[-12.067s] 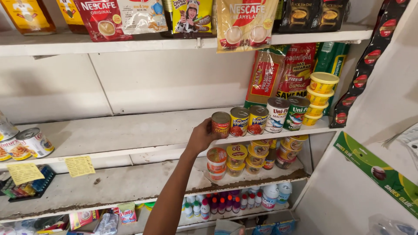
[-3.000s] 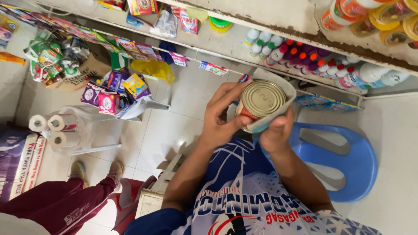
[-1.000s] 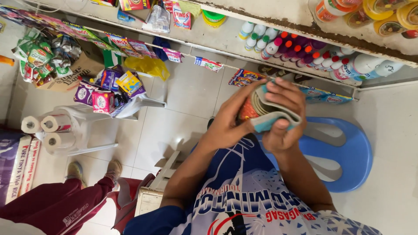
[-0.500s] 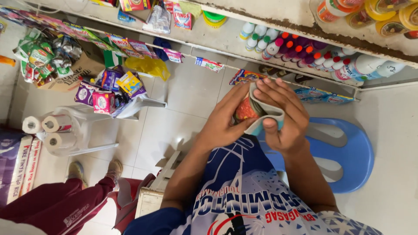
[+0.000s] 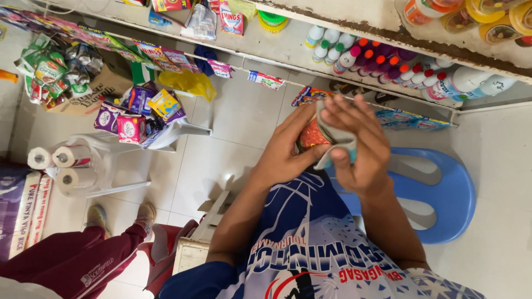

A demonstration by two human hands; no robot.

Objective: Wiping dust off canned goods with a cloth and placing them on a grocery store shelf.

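A round tin can (image 5: 311,134) with a red and orange label is gripped in my left hand (image 5: 288,149), fingers wrapped around its side. My right hand (image 5: 357,144) presses a grey cloth (image 5: 332,138) against the can and covers most of it. Both hands are held in front of my chest, above my blue printed shirt (image 5: 310,243). The can's top is hidden by the cloth and fingers.
A blue plastic stool (image 5: 443,194) stands under my hands on the tiled floor. The low shelf (image 5: 288,47) holds small bottles (image 5: 377,63) and packets. A white stool with packets (image 5: 138,113), paper rolls (image 5: 61,163), and another person's maroon trouser leg (image 5: 83,260) are at left.
Since a few seconds ago the can has turned from lid-up to side-on. My right hand with the cloth has slid over it, covering more of the label.
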